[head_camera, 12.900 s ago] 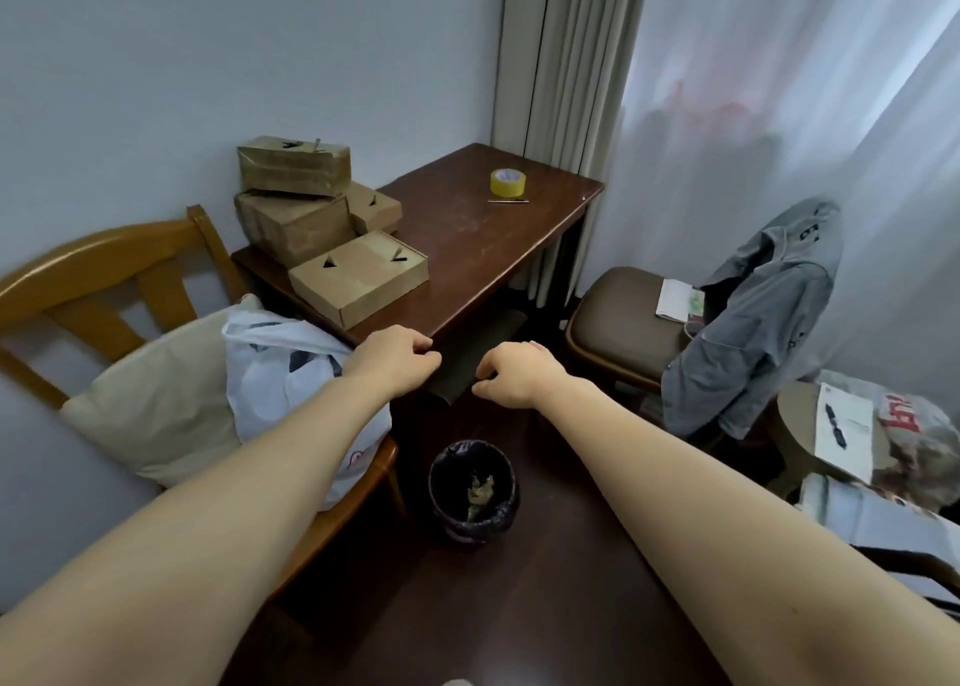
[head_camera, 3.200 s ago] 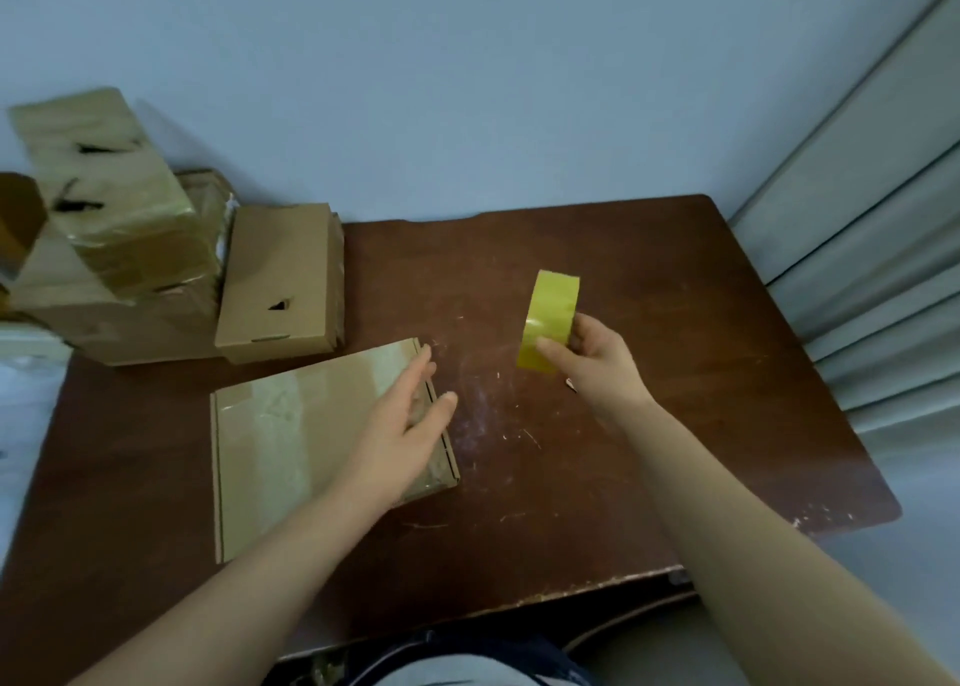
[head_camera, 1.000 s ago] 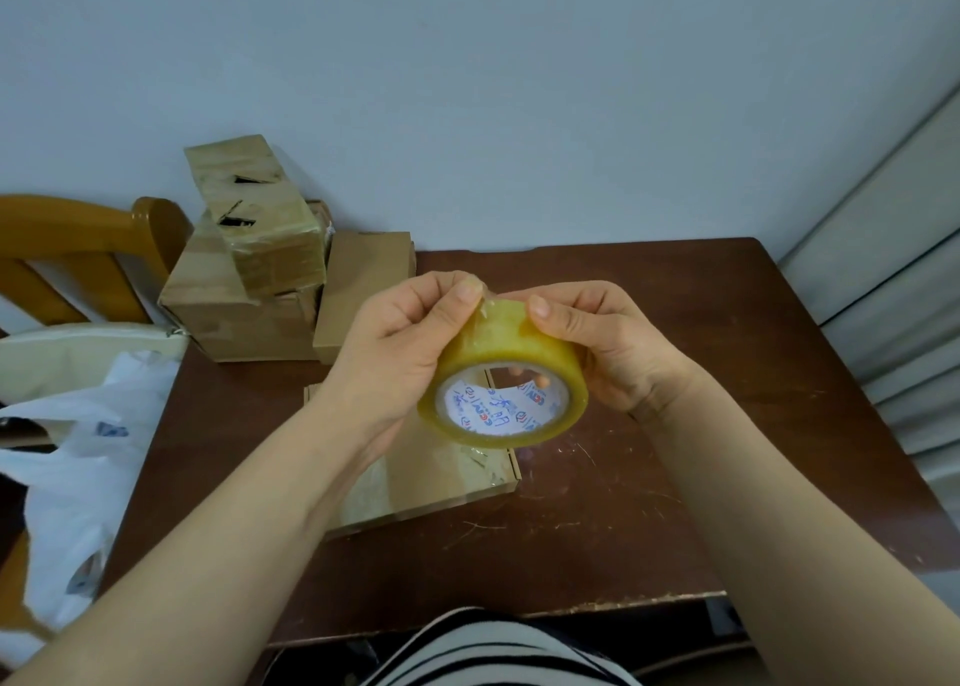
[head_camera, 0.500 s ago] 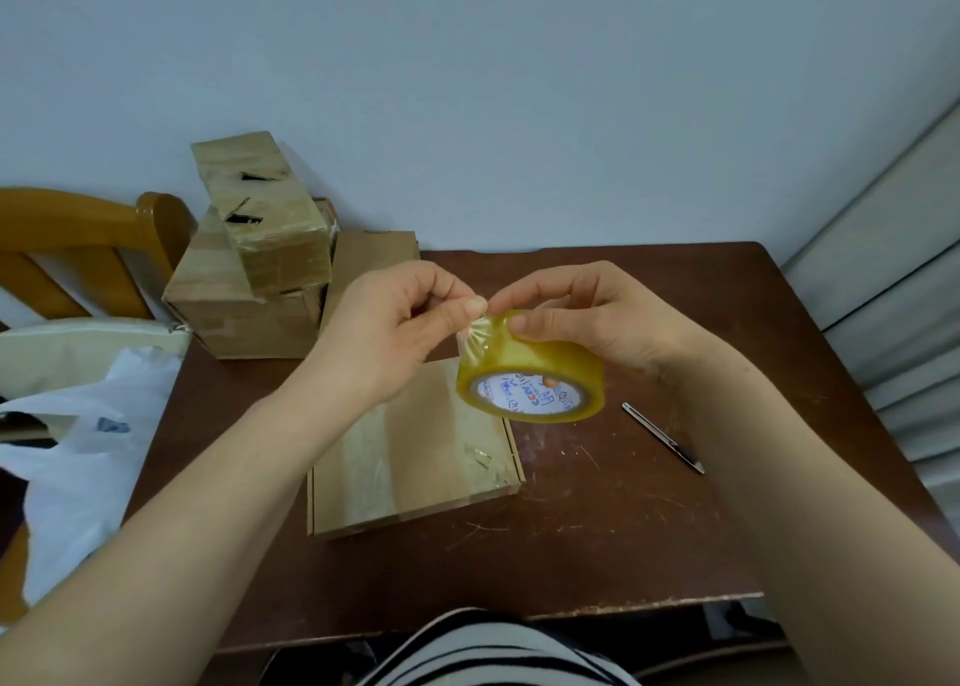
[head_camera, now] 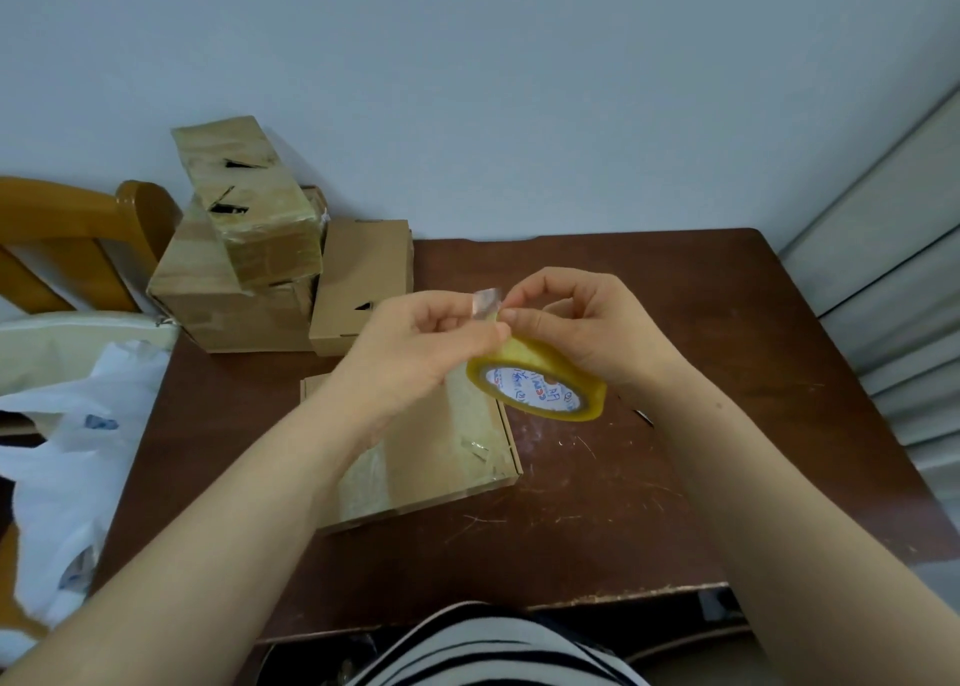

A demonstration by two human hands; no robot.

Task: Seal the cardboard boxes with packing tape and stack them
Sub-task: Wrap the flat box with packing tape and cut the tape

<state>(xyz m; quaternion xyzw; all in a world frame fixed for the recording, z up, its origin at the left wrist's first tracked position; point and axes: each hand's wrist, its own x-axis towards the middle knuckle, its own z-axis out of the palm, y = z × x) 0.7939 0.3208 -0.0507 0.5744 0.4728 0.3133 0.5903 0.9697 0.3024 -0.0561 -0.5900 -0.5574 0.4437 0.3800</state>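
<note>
Evidently we are early in sealing: our left grip [head_camera: 415, 353] pinches the peeled tape end [head_camera: 487, 302], and our right grip [head_camera: 582, 322] curls round the yellow packing tape roll [head_camera: 540, 381], held just above the flat cardboard box [head_camera: 415, 483] on the desk [head_camera: 675, 477]. That box already carries glossy strips, but we judge it needs a fresh one. The other boxes [head_camera: 249, 249] sit piled at the desk's back left, and this one is not yet stacked.
</note>
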